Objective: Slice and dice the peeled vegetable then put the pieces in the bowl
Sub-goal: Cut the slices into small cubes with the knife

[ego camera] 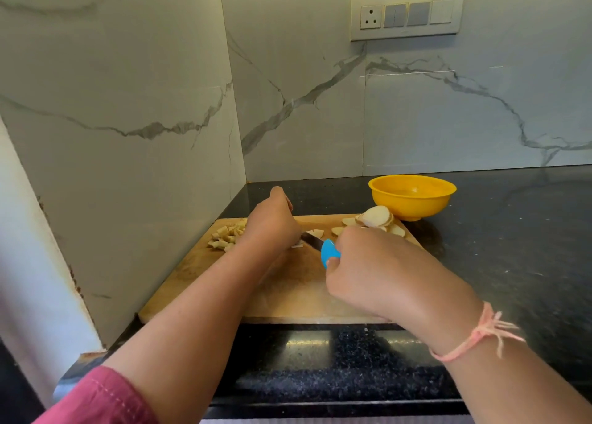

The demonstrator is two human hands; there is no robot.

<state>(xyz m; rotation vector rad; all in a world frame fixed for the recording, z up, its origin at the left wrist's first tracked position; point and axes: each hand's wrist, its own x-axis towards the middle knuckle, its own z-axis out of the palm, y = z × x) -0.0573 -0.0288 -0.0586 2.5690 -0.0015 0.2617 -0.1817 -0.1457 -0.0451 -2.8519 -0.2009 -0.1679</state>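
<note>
A wooden cutting board (288,295) lies on the black counter. My right hand (374,273) grips a knife by its blue handle (329,252); the dark blade (311,239) points left toward my left hand (272,223). My left hand is curled over pale vegetable pieces (298,245) at the blade's tip; what its fingers hold is mostly hidden. A heap of diced pieces (226,236) sits at the board's far left. Round slices (374,220) are stacked at the board's far right. The yellow bowl (412,196) stands just behind those slices.
Marble-look walls close the corner on the left and behind the board. A switch panel (407,13) hangs on the back wall. Black granite counter (512,231) stretches to the right of the board. The counter's front edge (320,375) runs below the board.
</note>
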